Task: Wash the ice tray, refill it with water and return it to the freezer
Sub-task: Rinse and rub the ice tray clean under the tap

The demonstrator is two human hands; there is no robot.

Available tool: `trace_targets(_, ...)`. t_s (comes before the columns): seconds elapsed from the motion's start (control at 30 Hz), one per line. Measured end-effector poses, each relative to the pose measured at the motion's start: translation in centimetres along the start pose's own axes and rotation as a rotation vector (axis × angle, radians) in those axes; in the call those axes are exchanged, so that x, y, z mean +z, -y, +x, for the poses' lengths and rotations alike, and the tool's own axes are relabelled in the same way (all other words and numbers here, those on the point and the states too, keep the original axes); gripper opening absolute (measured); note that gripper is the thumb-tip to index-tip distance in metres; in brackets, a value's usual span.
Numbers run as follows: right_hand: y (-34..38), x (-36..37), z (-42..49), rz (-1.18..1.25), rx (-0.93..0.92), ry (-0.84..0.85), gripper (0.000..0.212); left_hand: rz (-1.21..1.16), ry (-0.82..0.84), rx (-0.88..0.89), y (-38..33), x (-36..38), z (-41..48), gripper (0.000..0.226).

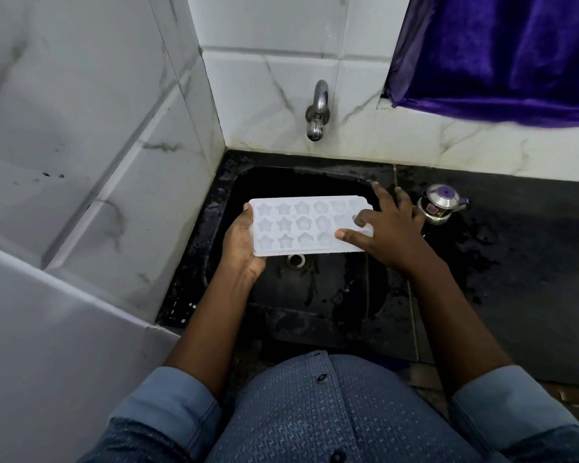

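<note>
At mid-frame I hold the ice tray level over the black sink, below the tap, so runoff should land there: my left hand curls round its left end, while my right hand lies spread flat on its right end, steadying, gripping nothing.
</note>
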State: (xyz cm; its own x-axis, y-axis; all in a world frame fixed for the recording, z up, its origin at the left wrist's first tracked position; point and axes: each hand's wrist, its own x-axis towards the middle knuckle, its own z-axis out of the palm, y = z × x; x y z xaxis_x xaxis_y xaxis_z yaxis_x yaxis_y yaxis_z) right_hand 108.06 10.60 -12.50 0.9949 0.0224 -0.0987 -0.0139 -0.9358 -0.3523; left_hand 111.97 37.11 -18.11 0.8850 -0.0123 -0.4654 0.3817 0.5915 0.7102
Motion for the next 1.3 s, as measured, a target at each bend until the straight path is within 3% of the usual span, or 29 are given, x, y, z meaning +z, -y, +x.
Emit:
trace_targets(0.43, -0.4, -0.7, -1.0, 0.047, -0.037, -0.027, 0.068, -0.009, 0.016, 0.006, -1.3, -0.6, 0.5, 0.054)
trace_targets(0.63, -0.7, 0.0, -2.6, 0.027, -0.067, -0.059, 0.048, -0.030, 0.023, 0.004, -1.4, -0.8, 0.7, 0.053)
trace_targets(0.8, 0.2, 0.4, -2.6, -0.012, -0.038, -0.017, 0.059, -0.030, 0.022, -0.017, -0.8, -0.5, 0.5, 0.052)
trace_targets(1.3, 0.5, 0.5, -2.6, -0.017, -0.015, -0.020, 0.059, -0.022, 0.005, 0.012, -0.7, -0.5, 0.2, 0.052)
